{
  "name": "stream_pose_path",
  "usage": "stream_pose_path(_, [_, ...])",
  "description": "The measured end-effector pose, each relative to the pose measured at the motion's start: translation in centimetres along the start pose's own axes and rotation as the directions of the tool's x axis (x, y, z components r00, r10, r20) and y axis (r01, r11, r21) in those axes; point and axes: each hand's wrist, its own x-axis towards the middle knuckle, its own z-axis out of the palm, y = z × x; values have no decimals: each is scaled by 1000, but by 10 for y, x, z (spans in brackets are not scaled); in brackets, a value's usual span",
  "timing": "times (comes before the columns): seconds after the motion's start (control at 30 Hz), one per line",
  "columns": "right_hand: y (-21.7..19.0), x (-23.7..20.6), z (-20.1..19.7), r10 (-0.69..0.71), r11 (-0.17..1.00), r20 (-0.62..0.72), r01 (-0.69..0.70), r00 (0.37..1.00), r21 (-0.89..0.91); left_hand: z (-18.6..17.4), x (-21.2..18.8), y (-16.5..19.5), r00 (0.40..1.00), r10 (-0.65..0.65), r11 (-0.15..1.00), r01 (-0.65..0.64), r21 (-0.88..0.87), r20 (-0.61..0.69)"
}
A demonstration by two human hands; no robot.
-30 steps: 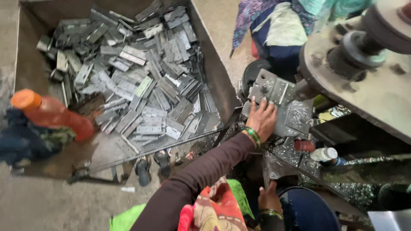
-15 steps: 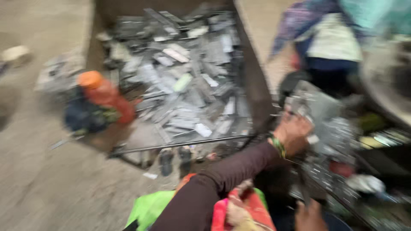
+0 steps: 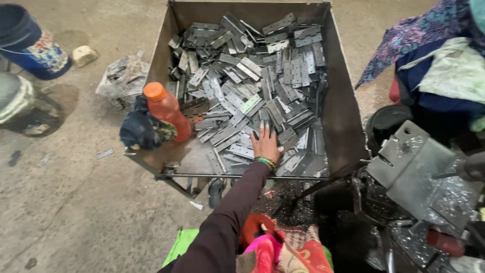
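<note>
Reaching left hand (image 3: 264, 145), palm down, fingers (image 3: 262, 132) on hinge plates (image 3: 252, 76)

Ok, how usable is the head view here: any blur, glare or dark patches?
Head view: sharp overall, no motion blur; light is soft and even, with mild sheen on the metal plates in the bin; the left hand on them is clearly lit; the machine at lower right sits in darker shadow, and edges bend slightly from the wide lens.
</note>
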Motion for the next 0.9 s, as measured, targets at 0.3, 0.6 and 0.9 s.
stream_pose_path(0.3, [52, -8, 21, -132, 968, -266, 182, 955, 174, -47, -46, 24, 995, 63, 833, -95, -544, -78])
stream_pose_path(0.6, [58, -86, 29, -83, 976, -448, 163, 890, 144, -120, -87, 168, 652, 588, 391, -748, -537, -479])
stream_pose_path(0.9, [37, -127, -15, -58, 989, -310, 97, 949, 109, -80, -110, 239, 541, 827, 413, -769, -488, -153])
